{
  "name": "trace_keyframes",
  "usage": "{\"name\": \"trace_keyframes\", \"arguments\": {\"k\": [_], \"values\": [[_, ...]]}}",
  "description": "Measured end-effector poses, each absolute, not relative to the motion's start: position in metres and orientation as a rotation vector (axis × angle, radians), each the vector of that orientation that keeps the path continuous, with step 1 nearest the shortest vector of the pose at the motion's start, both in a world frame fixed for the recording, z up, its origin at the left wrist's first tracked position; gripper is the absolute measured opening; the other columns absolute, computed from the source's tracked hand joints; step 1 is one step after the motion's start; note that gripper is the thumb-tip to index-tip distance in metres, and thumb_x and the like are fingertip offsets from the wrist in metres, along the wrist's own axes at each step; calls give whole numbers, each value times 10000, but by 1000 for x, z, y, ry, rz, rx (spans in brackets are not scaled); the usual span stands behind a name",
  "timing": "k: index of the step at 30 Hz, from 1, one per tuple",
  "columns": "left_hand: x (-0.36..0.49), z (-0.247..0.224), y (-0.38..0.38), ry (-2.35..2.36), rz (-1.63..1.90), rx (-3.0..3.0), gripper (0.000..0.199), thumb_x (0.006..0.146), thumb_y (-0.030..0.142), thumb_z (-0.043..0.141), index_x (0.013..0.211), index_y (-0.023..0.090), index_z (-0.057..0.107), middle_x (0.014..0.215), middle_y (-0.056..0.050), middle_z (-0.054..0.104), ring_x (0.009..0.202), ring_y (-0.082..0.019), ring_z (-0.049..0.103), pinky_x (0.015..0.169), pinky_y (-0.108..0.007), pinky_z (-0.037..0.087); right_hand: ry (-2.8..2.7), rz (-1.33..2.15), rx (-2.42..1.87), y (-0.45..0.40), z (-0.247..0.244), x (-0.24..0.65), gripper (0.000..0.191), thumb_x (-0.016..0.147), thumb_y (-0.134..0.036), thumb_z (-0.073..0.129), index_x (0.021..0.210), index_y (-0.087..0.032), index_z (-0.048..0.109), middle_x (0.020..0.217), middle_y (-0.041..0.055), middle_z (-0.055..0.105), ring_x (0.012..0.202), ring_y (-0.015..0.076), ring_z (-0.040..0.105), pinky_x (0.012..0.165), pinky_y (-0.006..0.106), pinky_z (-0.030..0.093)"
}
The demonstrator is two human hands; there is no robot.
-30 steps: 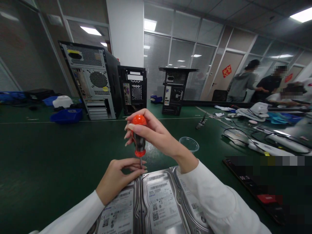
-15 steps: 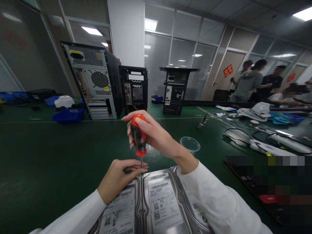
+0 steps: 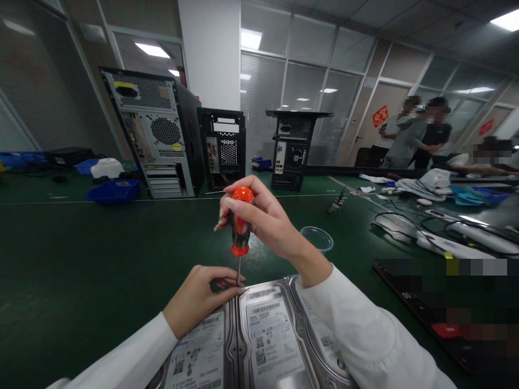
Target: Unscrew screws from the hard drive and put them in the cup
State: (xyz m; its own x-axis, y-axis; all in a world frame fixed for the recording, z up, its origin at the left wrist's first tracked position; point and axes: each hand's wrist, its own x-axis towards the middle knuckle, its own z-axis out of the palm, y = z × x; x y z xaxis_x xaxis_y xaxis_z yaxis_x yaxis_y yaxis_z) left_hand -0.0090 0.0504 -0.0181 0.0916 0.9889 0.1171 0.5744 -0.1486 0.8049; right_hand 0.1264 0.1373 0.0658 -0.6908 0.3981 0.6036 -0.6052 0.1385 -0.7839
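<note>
My right hand point(image 3: 263, 216) is closed round the red and black handle of a screwdriver point(image 3: 240, 232), which points almost straight down. Its shaft ends at the far edge of the hard drives, by the seam between the left hard drive point(image 3: 198, 351) and the middle hard drive point(image 3: 271, 340). Beside the shaft's tip, the thumb and fingers of my left hand point(image 3: 203, 294) come together; what they pinch is hidden. A third hard drive point(image 3: 324, 340) lies on the right, partly covered by my right sleeve. Labels face up on all three.
A clear plastic cup point(image 3: 317, 237) stands beyond my right wrist on the green table point(image 3: 101, 259). Computer cases point(image 3: 162, 135) line the back, with a blue tray point(image 3: 113, 192) at left. Cables, white devices point(image 3: 458, 246) and a dark panel point(image 3: 421, 319) lie right. People stand far right.
My right hand and the screwdriver have shifted slightly right, and the handle has turned a little and stands more upright. My left hand has barely moved.
</note>
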Motion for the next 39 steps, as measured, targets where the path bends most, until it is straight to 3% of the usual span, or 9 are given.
{"name": "trace_keyframes", "arguments": {"k": [10,39], "values": [[-11,-24,54,1492,914,1699,172,769,283,700,881,173,772,809,-36,811,789,-235,760,759,-306,607,-1663,1616,135,136,68,124,230,848,-277,629,999,-205,472,793,-33,574,700,87,577,634,212,501],[-10,-28,60,1469,881,1597,155,736,286,719,788,150,772,812,-55,809,801,-248,755,728,-293,585,-1552,1541,16,145,69,126,237,840,-295,648,980,-174,499,784,-21,593,693,84,587,602,202,507]]}}
